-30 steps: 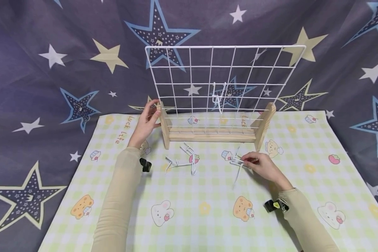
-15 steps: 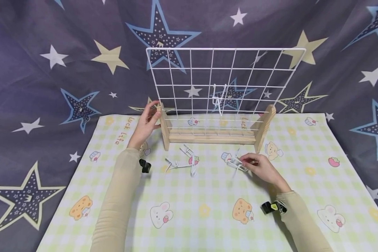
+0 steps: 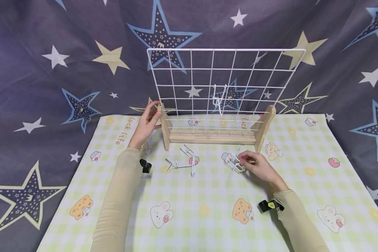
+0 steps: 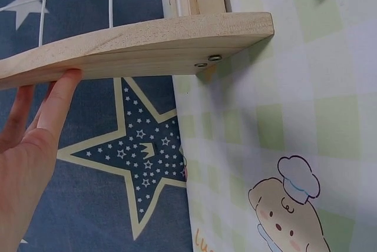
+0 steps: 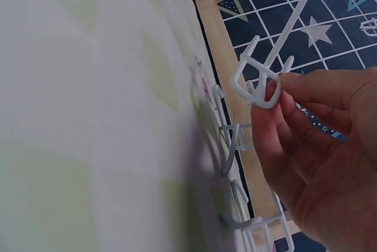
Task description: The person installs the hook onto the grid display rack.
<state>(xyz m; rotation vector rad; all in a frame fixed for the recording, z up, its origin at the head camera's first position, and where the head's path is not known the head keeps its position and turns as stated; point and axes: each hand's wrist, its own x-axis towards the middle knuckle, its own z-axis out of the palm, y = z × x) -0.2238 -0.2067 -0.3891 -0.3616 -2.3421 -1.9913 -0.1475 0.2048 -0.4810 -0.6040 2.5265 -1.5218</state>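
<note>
A white wire grid rack [image 3: 211, 69] stands on a wooden base [image 3: 212, 139] with two wooden uprights. My left hand [image 3: 146, 122] holds the top of the left upright [image 3: 165, 127]; in the left wrist view, fingertips touch its outer face [image 4: 141, 60]. At the right front of the rack, my right hand [image 3: 259, 166] pinches a white wire hook [image 5: 293, 23] between thumb and fingers, just above the cloth. Its squared loop and long prong show in the right wrist view. Another white hook [image 3: 218, 101] hangs on the middle of the grid.
Several loose white hooks [image 3: 180, 166] lie on the checked tablecloth [image 3: 204, 189] in front of the base, left of my right hand. A dark star-patterned curtain [image 3: 91, 31] hangs behind the rack. Each wrist carries a small black camera [image 3: 146, 166].
The hook has turned in my right hand's fingers, and its long prong no longer points toward me. My right wrist has shifted slightly left. The left hand has stayed at the upright.
</note>
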